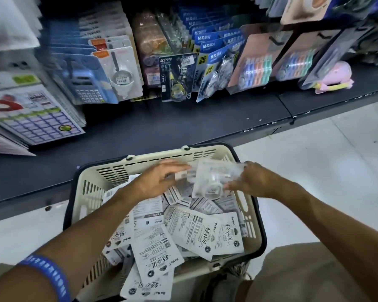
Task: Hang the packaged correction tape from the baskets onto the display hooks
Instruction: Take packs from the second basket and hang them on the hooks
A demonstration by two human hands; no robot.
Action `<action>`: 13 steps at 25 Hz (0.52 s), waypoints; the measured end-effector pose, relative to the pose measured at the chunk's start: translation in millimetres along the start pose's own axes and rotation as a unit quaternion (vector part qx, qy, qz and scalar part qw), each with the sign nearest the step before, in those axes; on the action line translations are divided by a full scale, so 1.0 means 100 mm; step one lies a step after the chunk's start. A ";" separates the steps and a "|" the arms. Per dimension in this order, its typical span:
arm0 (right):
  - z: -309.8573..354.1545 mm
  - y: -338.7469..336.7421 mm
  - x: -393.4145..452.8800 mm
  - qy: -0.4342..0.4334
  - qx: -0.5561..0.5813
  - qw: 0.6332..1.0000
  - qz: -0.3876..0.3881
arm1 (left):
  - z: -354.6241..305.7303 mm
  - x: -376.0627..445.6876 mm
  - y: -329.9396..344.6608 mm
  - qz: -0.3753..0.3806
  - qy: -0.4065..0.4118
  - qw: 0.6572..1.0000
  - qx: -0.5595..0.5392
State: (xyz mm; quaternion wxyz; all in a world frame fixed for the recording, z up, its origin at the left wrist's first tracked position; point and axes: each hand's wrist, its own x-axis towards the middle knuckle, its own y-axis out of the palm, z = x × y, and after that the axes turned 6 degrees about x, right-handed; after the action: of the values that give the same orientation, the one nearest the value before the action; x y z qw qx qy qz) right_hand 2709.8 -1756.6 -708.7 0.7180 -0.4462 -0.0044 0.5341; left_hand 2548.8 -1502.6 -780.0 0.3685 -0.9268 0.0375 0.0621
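Observation:
A cream plastic basket [100,182] with a dark rim stands on the floor against the shelf base, filled with several white packaged correction tapes [196,234]. Both hands are over its far end. My right hand [255,182] pinches the right edge of a small stack of clear-fronted correction tape packs [214,182] lifted above the pile. My left hand [162,177] reaches across with fingers spread, its fingertips touching the left side of that stack; motion blur hides whether it grips. Above, packaged stationery hangs on display hooks [177,77].
A dark low shelf base [183,120] runs across in front of the basket. Hanging on the display are calculators [90,88], blue-carded tape packs [216,68] and pink cards [255,66]. A pink item [336,77] lies on the shelf at the right. Pale floor tiles [336,162] extend to the right.

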 end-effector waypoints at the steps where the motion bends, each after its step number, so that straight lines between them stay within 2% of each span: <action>1: 0.03 -0.08 0.02 0.014 0.103 0.995 -0.001 | -0.11 0.03 -0.08 -0.057 -0.030 0.995 -0.079; 3: 0.18 -0.18 0.02 0.024 0.307 0.950 0.053 | -0.25 0.04 -0.24 -0.157 -0.081 0.969 -0.171; 4: 0.26 -0.19 0.01 0.022 0.378 0.921 0.090 | -0.26 0.02 -0.30 -0.182 -0.096 0.957 -0.206; 6: 0.34 -0.14 0.01 0.021 0.428 0.890 0.152 | -0.24 -0.05 -0.37 -0.163 -0.113 0.941 -0.273; 8: 0.37 0.05 0.04 0.035 0.410 0.895 0.172 | -0.19 -0.21 -0.31 -0.126 -0.155 0.927 -0.318; 9: 0.38 0.19 0.05 0.051 0.390 0.906 0.157 | -0.15 -0.32 -0.20 -0.125 -0.202 0.912 -0.335; 11: 0.38 0.55 0.05 0.110 0.351 0.927 0.075 | -0.10 -0.57 0.08 -0.115 -0.304 0.871 -0.367; 13: 0.34 0.86 0.05 0.175 0.333 0.926 0.008 | -0.05 -0.75 0.38 -0.075 -0.353 0.836 -0.413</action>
State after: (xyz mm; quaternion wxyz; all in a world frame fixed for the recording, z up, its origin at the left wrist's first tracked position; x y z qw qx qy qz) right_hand 2629.7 -1728.4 -746.2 0.8101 -0.2680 0.3035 0.4240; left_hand 2470.9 -1532.2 -791.2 -0.0566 -0.9081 -0.1939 0.3668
